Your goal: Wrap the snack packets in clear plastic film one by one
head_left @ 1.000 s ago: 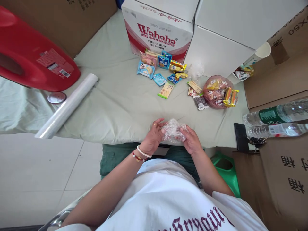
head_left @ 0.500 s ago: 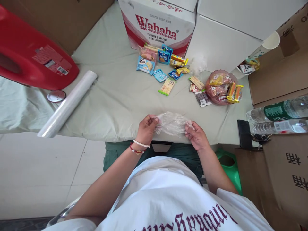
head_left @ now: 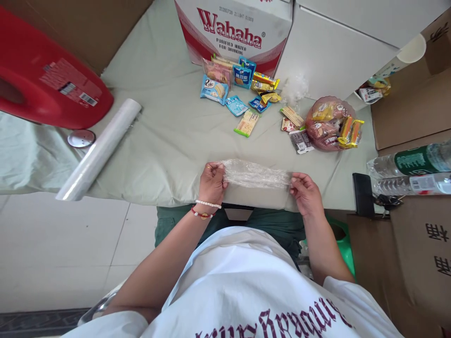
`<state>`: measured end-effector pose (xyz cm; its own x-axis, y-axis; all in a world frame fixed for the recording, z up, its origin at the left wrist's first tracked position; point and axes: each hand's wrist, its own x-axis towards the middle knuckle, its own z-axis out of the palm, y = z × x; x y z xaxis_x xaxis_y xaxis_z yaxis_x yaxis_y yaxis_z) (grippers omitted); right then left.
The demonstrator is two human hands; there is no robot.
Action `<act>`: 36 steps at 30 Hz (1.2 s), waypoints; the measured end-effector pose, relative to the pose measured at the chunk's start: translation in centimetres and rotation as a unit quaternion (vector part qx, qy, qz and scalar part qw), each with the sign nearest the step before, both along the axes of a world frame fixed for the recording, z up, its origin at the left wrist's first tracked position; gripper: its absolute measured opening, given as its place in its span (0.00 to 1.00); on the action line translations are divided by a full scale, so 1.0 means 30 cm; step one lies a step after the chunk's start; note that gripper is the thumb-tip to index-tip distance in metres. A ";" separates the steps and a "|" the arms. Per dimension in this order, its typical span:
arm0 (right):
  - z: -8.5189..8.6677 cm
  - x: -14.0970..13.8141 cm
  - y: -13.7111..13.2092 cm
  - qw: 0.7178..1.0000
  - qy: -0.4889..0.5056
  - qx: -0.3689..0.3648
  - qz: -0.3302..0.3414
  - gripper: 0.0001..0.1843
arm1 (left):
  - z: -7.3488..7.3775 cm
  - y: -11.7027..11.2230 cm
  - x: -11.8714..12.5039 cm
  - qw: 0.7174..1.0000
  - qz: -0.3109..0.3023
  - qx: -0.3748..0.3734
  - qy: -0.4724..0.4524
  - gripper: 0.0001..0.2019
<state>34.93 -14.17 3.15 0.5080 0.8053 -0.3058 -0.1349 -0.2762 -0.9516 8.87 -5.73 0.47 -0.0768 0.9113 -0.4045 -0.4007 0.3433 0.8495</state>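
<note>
A crinkled sheet of clear plastic film [head_left: 259, 174] is stretched sideways between my two hands, just above the front edge of the cloth-covered table [head_left: 169, 155]. My left hand [head_left: 212, 180] pinches its left end; a ring and two bracelets show on that arm. At the right end, my right hand [head_left: 303, 190] grips the film between thumb and fingers. Beyond the hands lie several small snack packets, among them a cream-and-green packet [head_left: 247, 123] and a blue packet [head_left: 214, 90]. A pinkish clear bowl [head_left: 326, 144] holding wrapped snacks stands farther right.
A white roll of plastic [head_left: 100, 148] lies at the left beside a round lid-like disc [head_left: 81, 138] and a red jug [head_left: 52, 80]. The Wahaha carton [head_left: 236, 33] stands at the back. Plastic bottles [head_left: 416, 159] and a black object [head_left: 362, 195] sit at the right.
My hands have moved farther apart, the right one going rightward. The film between them has gone from a loose bunch to a longer, tauter strip. The view has shifted slightly.
</note>
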 end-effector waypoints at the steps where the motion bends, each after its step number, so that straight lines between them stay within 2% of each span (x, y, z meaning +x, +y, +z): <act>1: 0.001 0.006 0.002 0.997 -0.078 0.014 -0.022 0.20 | -0.004 0.000 -0.001 1.000 -0.004 0.001 0.000 0.20; 3: 0.007 -0.006 0.012 0.971 -0.232 0.049 -0.018 0.14 | -0.011 -0.003 -0.004 1.000 -0.018 0.004 -0.003 0.20; 4: 0.011 -0.023 0.021 0.953 -0.295 0.069 0.017 0.12 | -0.015 -0.005 -0.005 1.000 -0.025 0.007 -0.006 0.20; 6: 0.013 -0.075 0.052 0.904 -0.387 0.115 0.139 0.12 | -0.020 -0.012 -0.008 0.999 -0.040 0.011 -0.013 0.21; 8: 0.000 -0.134 0.095 0.841 -0.444 0.149 0.269 0.13 | -0.022 -0.021 -0.015 0.998 -0.054 0.013 -0.015 0.24; 10: -0.024 -0.177 0.140 0.791 -0.472 0.145 0.361 0.13 | -0.020 -0.028 -0.026 0.998 -0.067 0.013 -0.012 0.27; 12: -0.044 -0.192 0.176 0.774 -0.473 0.123 0.402 0.09 | -0.018 -0.031 -0.040 0.997 -0.076 0.016 -0.003 0.30; 14: -0.048 -0.179 0.199 0.793 -0.439 0.113 0.406 0.08 | -0.015 -0.027 -0.054 0.996 -0.090 0.017 0.012 0.31; 17: -0.021 -0.131 0.211 0.864 -0.305 0.082 0.392 0.08 | -0.008 -0.012 -0.067 0.992 -0.118 0.006 0.043 0.25; 19: 0.008 -0.103 0.210 0.908 -0.196 0.039 0.369 0.13 | 0.005 0.000 -0.067 0.990 -0.126 -0.001 0.062 0.18; 23: 0.047 -0.089 0.203 0.954 -0.055 0.002 0.294 0.21 | 0.052 0.023 -0.049 0.995 -0.086 -0.005 0.040 0.12; 25: 0.046 -0.098 0.201 0.965 -0.010 -0.011 0.263 0.23 | 0.074 0.037 -0.047 0.998 -0.060 -0.020 0.024 0.12; 27: 0.032 -0.106 0.207 0.969 0.005 -0.032 0.243 0.22 | 0.085 0.056 -0.059 0.998 -0.041 -0.034 0.045 0.11; 31: -0.015 -0.094 0.268 0.967 -0.064 -0.043 0.243 0.16 | 0.059 0.094 -0.141 0.984 -0.052 -0.027 0.168 0.07; 34: -0.045 -0.072 0.354 0.954 -0.153 -0.036 0.255 0.10 | 0.019 0.107 -0.231 0.952 -0.099 -0.025 0.289 0.09; 36: -0.055 -0.065 0.414 0.945 -0.194 -0.043 0.260 0.06 | 0.001 0.101 -0.283 0.914 -0.091 -0.011 0.395 0.09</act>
